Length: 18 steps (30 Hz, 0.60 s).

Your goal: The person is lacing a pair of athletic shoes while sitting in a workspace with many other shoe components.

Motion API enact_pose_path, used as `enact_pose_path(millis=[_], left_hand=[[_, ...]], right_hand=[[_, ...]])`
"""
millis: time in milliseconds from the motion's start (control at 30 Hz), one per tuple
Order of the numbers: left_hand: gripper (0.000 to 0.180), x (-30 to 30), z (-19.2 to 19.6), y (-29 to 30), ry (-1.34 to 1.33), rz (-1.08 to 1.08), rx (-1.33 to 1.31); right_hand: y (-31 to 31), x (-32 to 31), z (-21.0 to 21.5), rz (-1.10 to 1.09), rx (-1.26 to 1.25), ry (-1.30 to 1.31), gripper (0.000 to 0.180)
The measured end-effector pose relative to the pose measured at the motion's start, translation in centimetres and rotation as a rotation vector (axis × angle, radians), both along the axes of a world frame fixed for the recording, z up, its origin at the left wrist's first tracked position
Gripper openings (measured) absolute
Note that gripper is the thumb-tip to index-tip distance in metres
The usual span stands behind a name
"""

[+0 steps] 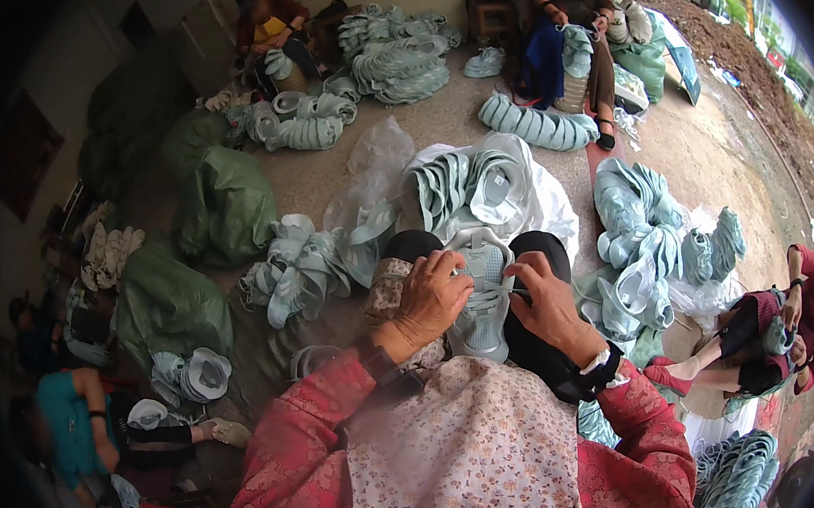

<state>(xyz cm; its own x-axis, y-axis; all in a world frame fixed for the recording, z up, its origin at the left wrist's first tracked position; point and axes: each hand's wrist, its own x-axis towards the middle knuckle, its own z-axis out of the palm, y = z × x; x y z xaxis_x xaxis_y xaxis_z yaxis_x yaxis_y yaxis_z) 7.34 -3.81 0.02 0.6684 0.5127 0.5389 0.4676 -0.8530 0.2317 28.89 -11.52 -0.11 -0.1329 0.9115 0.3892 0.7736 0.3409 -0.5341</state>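
Curled left hand (432, 301) and right hand (554, 310) over sneaker upper (479, 337), mid-frame, touching laces (492, 297) with fingers (446, 262). Could not judge their grip.

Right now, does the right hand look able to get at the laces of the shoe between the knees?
Probably yes: the right hand is beside the laces, and nothing visible blocks the way.

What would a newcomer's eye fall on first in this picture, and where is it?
Probably the pale shoe near the middle, with the left hand and the right hand at its laces. Next, perhaps, the curved row of pale blue-green uppers on the floor farther ahead, and the big green sacks on the left. The brown earth outdoors, at the upper right, also stands out.
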Motion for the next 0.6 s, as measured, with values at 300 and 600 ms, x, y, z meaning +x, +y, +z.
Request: enact_pose_path(millis=[300, 600], left_hand=[[0.008, -0.5, -0.9, 3.4, -0.006, -0.206, -0.500], [0.011, 0.2, -2.7, 4.3, 0.019, -0.175, -0.449]], right_hand=[[1.8, 1.6, -1.7, 0.220, 0.056, -0.136, 0.018], [5.1, 1.9, -2.3, 0.087, -0.374, 0.218, 0.012]])
